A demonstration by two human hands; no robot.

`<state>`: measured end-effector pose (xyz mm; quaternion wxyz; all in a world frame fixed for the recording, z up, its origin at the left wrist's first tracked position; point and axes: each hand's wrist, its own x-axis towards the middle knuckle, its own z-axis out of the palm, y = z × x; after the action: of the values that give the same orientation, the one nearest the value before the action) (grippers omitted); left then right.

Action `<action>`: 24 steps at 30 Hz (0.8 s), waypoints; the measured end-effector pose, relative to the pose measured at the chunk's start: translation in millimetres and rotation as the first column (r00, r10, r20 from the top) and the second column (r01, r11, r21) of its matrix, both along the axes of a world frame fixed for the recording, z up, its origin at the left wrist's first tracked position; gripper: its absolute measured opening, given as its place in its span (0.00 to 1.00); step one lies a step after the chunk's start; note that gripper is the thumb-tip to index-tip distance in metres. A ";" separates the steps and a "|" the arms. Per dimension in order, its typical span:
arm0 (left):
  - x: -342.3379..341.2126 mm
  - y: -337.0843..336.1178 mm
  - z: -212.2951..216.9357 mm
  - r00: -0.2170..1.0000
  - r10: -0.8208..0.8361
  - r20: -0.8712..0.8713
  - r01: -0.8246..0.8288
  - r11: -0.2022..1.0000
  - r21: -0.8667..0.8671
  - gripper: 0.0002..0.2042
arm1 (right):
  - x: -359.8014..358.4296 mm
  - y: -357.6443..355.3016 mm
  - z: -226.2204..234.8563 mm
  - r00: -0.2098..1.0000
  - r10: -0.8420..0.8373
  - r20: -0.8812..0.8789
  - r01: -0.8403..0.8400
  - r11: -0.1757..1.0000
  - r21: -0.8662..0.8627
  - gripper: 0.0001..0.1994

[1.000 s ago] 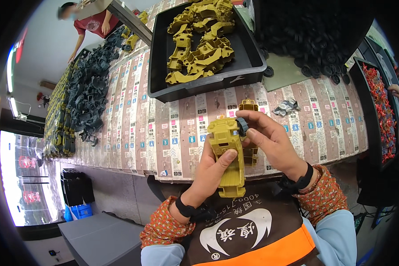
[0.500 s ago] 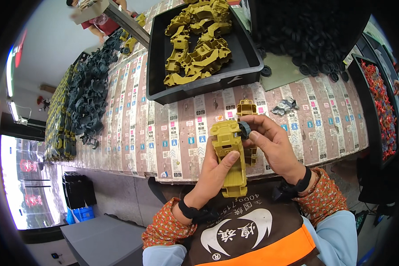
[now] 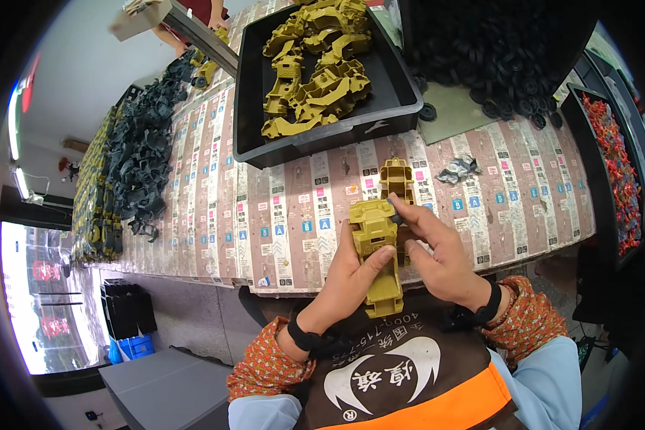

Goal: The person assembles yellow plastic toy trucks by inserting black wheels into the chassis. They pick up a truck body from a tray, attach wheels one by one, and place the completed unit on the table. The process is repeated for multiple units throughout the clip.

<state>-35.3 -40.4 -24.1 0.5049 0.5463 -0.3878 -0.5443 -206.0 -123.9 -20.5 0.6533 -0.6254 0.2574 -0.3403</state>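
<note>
Left hand: gripping the yellow plastic truck body from below, thumb lying along its side.
Right hand: closing its fingertips on the body's top end.
Truck body: being held above the bench edge.
Second yellow part: lying on the bench just beyond.
Black tray: holding more yellow parts.

bright, even daylight; a window at the left edge is blown out white; soft shadows under the black tray; strong fisheye bending and dark corners; centre sharp, rim slightly smeared.
</note>
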 end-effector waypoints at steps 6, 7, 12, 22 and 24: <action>-9.9 4.9 -16.9 0.999 0.006 0.034 -0.005 0.999 -0.039 0.32 | 0.6 -0.6 -3.3 0.996 0.057 0.073 -0.062 0.995 0.080 0.36; -6.7 3.4 -16.4 0.998 -0.023 0.065 0.025 0.999 -0.021 0.32 | 0.1 -0.3 -2.8 0.996 0.055 0.071 -0.060 0.995 0.078 0.37; -1.3 0.1 -16.5 0.980 -0.120 0.160 0.123 0.992 -0.006 0.31 | -5.5 0.1 -2.3 0.999 0.032 -0.018 -0.031 0.998 0.055 0.34; 13.3 -17.4 25.3 0.959 0.159 -0.234 -0.137 0.985 0.109 0.25 | -4.4 -193.0 -0.3 0.643 -0.428 -0.635 0.016 0.836 -0.548 0.15; 20.5 -16.9 23.0 0.925 0.226 -0.306 -0.211 0.974 0.081 0.23 | -0.7 -220.3 -23.5 0.665 -0.479 -0.573 -0.049 0.738 -0.674 0.17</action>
<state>-14.7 -57.3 -1.2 0.6045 0.5045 -0.2267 -0.5733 -206.8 -344.2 -44.0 0.1977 -0.8510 0.4363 -0.2151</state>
